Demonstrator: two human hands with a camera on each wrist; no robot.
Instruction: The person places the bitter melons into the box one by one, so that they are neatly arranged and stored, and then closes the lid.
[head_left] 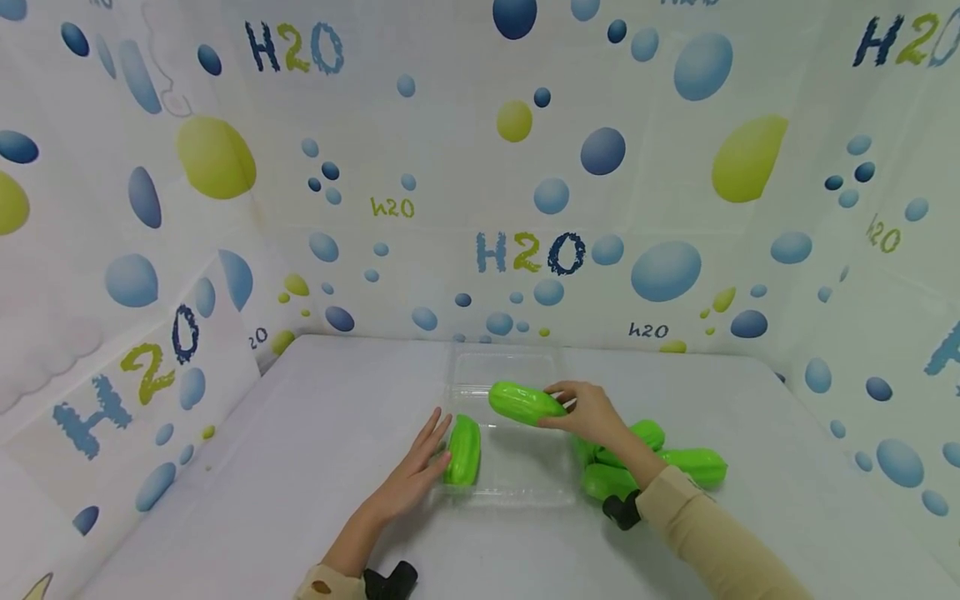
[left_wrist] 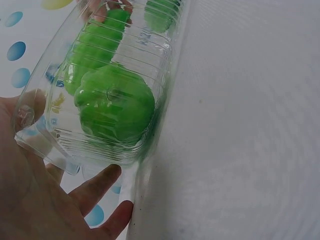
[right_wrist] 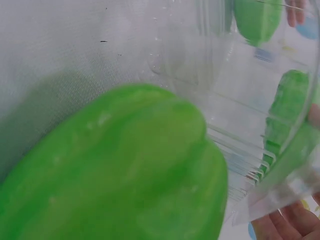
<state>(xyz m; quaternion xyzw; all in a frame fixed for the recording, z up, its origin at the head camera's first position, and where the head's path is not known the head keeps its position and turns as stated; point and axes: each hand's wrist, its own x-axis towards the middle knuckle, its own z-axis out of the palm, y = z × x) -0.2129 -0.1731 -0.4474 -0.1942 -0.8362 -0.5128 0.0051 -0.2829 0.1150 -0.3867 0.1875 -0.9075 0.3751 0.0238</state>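
Green pepper (head_left: 525,403) held long way sideways over clear plastic box (head_left: 525,471); right end pinched by right hand (head_left: 592,412). Other pepper (head_left: 463,451) laid front-to-back, near left hand (head_left: 416,475), fingers straight.

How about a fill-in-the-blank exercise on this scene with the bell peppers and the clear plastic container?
1. The bell pepper in the right hand is coloured ____.
2. Exactly ____ bell pepper lies inside the clear plastic container, beside the left hand.
3. In the head view, the loose peppers lie on the white table to the container's ____.
4. The backdrop repeats the lettering ____.

Missing words: green; one; right; H2O.
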